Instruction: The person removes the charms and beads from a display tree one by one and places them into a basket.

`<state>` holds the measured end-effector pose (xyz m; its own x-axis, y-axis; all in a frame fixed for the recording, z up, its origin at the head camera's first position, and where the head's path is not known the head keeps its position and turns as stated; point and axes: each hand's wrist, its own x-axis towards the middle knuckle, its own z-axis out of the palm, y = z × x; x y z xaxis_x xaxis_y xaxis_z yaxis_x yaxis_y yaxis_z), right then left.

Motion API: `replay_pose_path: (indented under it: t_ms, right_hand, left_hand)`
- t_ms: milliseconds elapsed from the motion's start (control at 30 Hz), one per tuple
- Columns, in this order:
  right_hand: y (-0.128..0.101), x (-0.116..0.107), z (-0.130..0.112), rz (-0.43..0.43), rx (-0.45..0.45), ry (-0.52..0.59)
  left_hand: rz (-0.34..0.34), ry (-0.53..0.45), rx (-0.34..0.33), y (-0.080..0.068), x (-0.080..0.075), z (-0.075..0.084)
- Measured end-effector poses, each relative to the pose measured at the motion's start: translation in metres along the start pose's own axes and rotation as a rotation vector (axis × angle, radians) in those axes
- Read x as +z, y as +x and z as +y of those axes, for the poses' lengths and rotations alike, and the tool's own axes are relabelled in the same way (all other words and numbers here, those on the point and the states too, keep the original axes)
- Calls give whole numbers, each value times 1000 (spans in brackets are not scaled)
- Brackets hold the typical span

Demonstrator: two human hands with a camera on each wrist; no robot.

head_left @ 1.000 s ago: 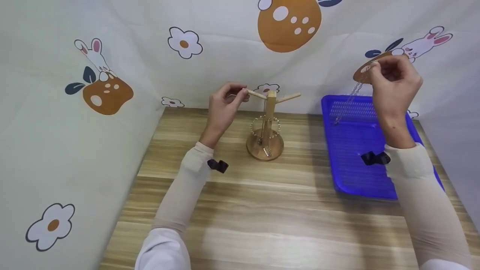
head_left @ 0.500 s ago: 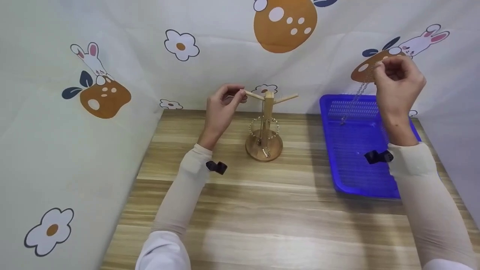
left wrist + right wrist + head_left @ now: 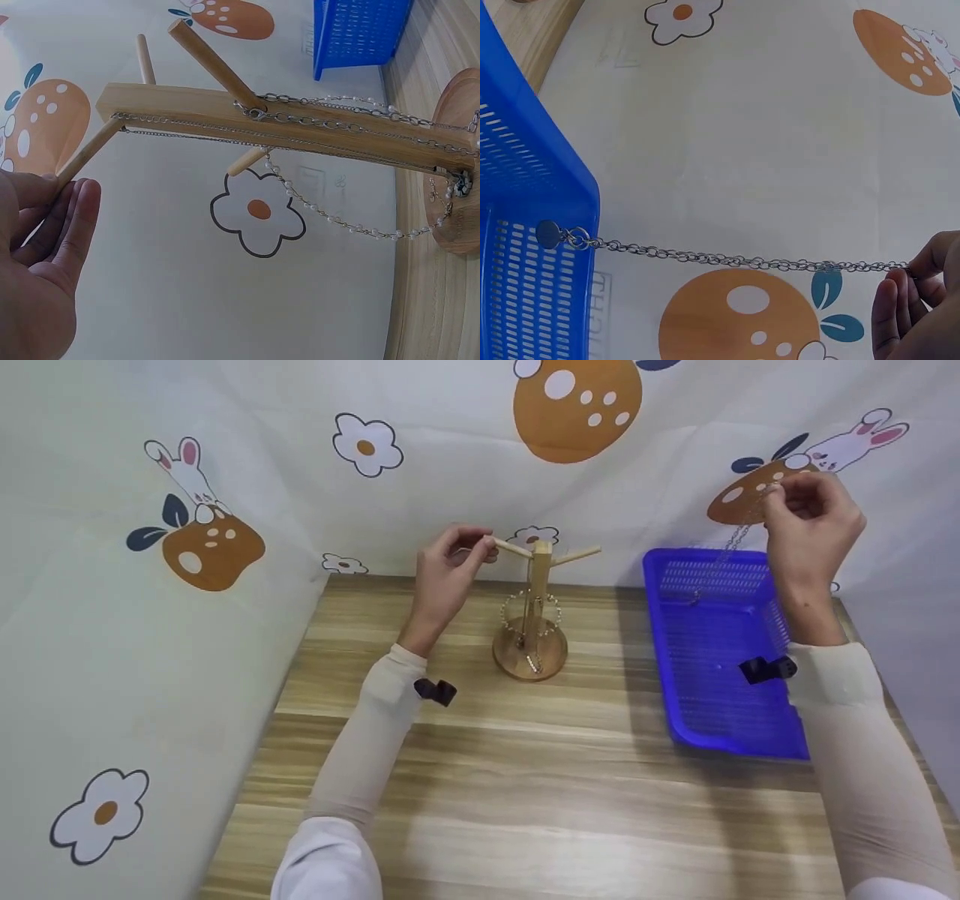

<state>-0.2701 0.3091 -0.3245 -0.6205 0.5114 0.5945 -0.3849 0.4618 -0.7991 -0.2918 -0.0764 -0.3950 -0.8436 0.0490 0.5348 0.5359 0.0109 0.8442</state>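
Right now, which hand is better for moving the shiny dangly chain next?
Probably the right hand: it pinches the silver chain, whose round pendant hangs by the blue basket. The left hand holds a peg of the wooden stand, away from that chain.

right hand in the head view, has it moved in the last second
Yes, slightly: the right hand has shifted toward the picture's right, farther from the left rim of the basket.
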Motion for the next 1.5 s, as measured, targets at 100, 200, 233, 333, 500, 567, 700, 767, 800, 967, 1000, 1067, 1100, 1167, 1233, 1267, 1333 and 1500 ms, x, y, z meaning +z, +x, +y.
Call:
replay_pose_path:
  t_ms: [100, 200, 233, 333, 500, 567, 700, 767, 800, 967, 1000, 1067, 1100, 1167, 1233, 1267, 1333, 1500]
  right_hand:
    - [-1, -1, -4, -2, 6, -10]
    - [-1, -2, -4, 0, 13, -35]
    - [-1, -2, -4, 1, 17, -44]
    - [0, -2, 0, 6, 23, -68]
    - [3, -1, 12, 3, 38, -106]
    - [5, 0, 20, 1, 45, -126]
    - [13, 2, 46, 7, 53, -166]
    - [16, 3, 58, 5, 52, -183]
    - [17, 3, 63, 0, 51, -193]
    - [18, 3, 74, -37, 44, -233]
    - [17, 3, 74, -45, 36, -241]
    - [16, 3, 76, -56, 22, -255]
    - [15, 3, 76, -65, 22, -261]
    - [12, 4, 79, -84, 23, -277]
    - [9, 5, 82, -111, 41, -297]
    - [8, 5, 83, -127, 54, -307]
    - [4, 6, 88, -158, 66, -329]
    - [-5, 8, 98, -230, 78, -372]
  left_hand:
    - [0, -4, 6, -1, 0, 0]
    - [1, -5, 9, -1, -1, 0]
    - [1, -5, 8, -1, -1, 0]
    - [1, -4, -5, 0, 0, 0]
    - [4, -3, -14, 1, 0, 0]
    - [5, -5, -16, 0, 0, 0]
    - [0, -1, -12, 0, 0, 0]
    - [-3, -1, -10, -1, 0, 1]
    - [-4, 0, -11, -1, 0, 1]
    - [-4, 5, -11, 0, 0, 1]
    - [-3, 8, -7, 0, 0, 1]
    - [-4, 16, 1, 0, 0, 0]
    - [-3, 18, 4, 0, 0, 0]
    - [-3, 21, 9, 0, 0, -1]
    - [-4, 21, 13, 0, 0, -1]
    - [-4, 20, 14, 0, 0, -2]
    - [-6, 20, 15, 0, 0, -2]
    - [-7, 17, 6, 0, -1, 0]
